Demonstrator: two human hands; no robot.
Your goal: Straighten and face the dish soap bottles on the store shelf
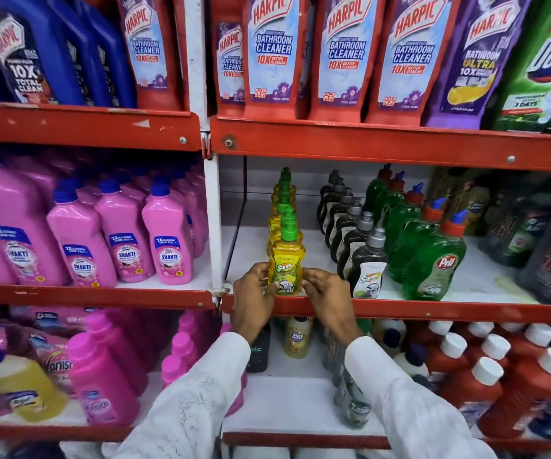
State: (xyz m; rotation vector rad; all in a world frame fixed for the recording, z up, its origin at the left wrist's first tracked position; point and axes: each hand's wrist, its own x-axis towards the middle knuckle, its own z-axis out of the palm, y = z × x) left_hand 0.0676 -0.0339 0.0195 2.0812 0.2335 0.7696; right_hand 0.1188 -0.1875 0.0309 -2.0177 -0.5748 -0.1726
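- Head view, the grip: the left hand (253,294) and the right hand (325,293) cup the front yellow dish soap bottle (286,264) from either side, fingers curled against its lower body near the label. It stands upright at the front lip of the middle shelf (400,309), label facing out.
- Head view, the row behind: more yellow bottles with green caps (284,200) queue straight back, each close behind the next. If the front bottle is pushed rearward too firmly, I judge it could knock that file over like dominoes, since the bottles look tall and narrow.
- Head view, the edge: the held bottle's base sits right at the red lip. Drawing it further forward, or letting go while it leans, could tip it off onto the lower shelf (300,385) and the bottles there.
- Head view, the neighbours: the dark bottles with grey caps (357,240) stand near the right hand, and their row runs at a slant, as does the green Pril row (433,260). A wrist swinging right could clip the front dark bottle, which leans slightly.
- Head view, twisting: both hands hold low, so a quick turn may wobble the capped top.
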